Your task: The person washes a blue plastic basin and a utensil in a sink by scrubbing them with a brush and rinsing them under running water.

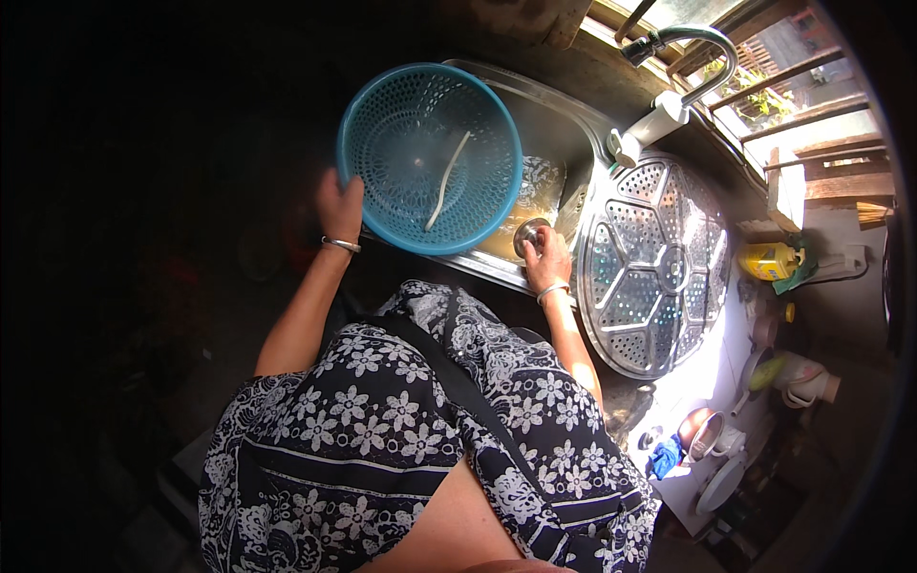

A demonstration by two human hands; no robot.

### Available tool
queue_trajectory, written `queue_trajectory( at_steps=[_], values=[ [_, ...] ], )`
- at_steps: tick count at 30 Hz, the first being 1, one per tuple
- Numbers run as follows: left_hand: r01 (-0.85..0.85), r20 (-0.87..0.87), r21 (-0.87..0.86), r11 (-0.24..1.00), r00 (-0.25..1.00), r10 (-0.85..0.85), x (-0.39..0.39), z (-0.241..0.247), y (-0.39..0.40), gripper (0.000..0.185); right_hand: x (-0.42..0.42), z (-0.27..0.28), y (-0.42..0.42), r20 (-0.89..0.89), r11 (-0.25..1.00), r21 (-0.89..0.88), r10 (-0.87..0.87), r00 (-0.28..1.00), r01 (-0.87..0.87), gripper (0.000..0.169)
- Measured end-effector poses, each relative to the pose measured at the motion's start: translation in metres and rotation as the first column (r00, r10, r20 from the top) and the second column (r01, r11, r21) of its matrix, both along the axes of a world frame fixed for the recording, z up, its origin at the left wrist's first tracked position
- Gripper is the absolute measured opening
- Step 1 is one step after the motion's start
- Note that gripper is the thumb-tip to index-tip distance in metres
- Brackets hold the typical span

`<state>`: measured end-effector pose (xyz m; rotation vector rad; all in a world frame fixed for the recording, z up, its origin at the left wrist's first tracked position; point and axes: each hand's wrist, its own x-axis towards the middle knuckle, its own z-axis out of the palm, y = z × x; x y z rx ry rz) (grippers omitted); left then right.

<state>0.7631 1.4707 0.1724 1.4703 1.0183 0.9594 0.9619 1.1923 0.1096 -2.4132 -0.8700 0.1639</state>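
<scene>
My left hand (340, 205) grips the near left rim of a blue perforated plastic basket (387, 233), thumb over the edge. The basket rests over the left part of a stainless-steel sink (566, 107). One long, thin, pale strip (448, 179) lies inside it; what it is I cannot tell. In the sink's open right part, my right hand (549, 261) holds a small round metal piece (528, 235), perhaps a drain strainer. Shallow brownish water (534, 197) covers the sink bottom behind that hand. The basket hides the rest of the basin.
A large perforated steel steamer plate (637, 268) sits right of the sink. Above it arches a faucet (709, 43) with a white body, near a barred window. A yellow bottle (768, 261), a copper-coloured pot (696, 428) and a blue cloth (665, 457) are on the right.
</scene>
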Motion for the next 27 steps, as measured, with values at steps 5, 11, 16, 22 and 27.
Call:
queue_trajectory(
  at_steps=[5, 11, 16, 22, 27],
  values=[
    [0.005, 0.054, -0.021, 1.000, 0.999, -0.004, 0.002, -0.002, -0.003, 0.007, -0.001, -0.002, -0.003, 0.003, 1.000, 0.008, 0.006, 1.000, -0.006, 0.033],
    [0.017, 0.062, 0.024, 1.000, 0.998, -0.019, 0.002, 0.005, -0.010, 0.004, -0.003, 0.006, -0.003, 0.052, 1.000, 0.003, -0.012, 0.999, 0.012, 0.031],
    [0.044, 0.045, 0.017, 0.999, 0.998, -0.044, -0.002, 0.000, -0.007, 0.006, -0.005, 0.012, -0.003, 0.000, 1.000, 0.003, -0.008, 1.000, 0.008, 0.033],
    [0.053, 0.050, 0.033, 0.998, 0.997, -0.055, -0.004, 0.001, -0.007, 0.009, -0.007, 0.020, -0.002, -0.042, 1.000, -0.023, -0.002, 0.999, 0.001, 0.034],
    [0.032, 0.028, 0.045, 0.998, 0.999, -0.033, -0.003, 0.011, -0.010, 0.013, -0.007, 0.013, -0.004, -0.016, 1.000, 0.006, 0.004, 1.000, -0.004, 0.033]
  ],
)
